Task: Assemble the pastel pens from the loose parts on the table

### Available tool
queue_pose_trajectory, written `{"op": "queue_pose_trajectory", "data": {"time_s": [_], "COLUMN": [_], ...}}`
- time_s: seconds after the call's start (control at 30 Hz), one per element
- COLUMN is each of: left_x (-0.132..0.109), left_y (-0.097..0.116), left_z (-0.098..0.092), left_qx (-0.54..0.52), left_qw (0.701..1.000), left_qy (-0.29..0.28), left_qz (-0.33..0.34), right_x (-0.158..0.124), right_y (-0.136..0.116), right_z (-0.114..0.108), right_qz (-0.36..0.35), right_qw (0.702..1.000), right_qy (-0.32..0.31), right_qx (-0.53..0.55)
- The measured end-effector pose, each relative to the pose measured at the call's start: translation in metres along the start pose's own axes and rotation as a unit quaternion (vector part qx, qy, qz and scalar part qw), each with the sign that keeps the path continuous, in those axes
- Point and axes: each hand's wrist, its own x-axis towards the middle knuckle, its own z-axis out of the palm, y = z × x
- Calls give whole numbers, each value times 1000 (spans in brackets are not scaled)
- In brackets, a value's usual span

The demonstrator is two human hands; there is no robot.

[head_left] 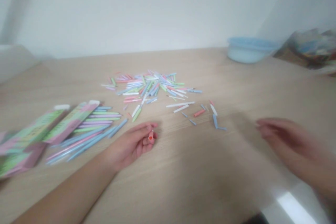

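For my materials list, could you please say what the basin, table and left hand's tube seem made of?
Light-blue basin: probably smooth plastic, judging by its evenly coloured wall. Table: wood or wood-look laminate, fairly matt, with faint grain. Coral tube in the left hand: likely thin plastic, from its hollow end; blur hides its finish.

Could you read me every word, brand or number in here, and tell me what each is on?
None can be read.
Long pink-and-green boxes: printed marks, too blurred.
Small reddish-pink tube in the left hand: no lettering visible.
Round light-blue basin: no lettering visible.
Mixed-coloured clutter at far right: too blurred to tell.
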Motion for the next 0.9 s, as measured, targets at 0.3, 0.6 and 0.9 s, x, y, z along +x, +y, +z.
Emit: {"op": "queue_pose_trajectory", "data": {"time_s": [0.3, 0.6, 0.9], "left_x": [3, 8, 9], "left_y": [-4, -6, -6], "left_z": [-3, -4, -3], "left_qx": [-8, -18, -14], "left_qw": [999, 998, 998], "left_qy": [-37, -54, -53], "left_qz": [-3, -15, -15], "right_x": [120, 136, 150], "right_y": [-57, -53, -130], "right_z": [124, 156, 169], "right_qz": [-276, -242, -232], "right_qw": [906, 927, 953], "right_qy": [-278, -225, -183], "right_qx": [-159, -177, -71]}}
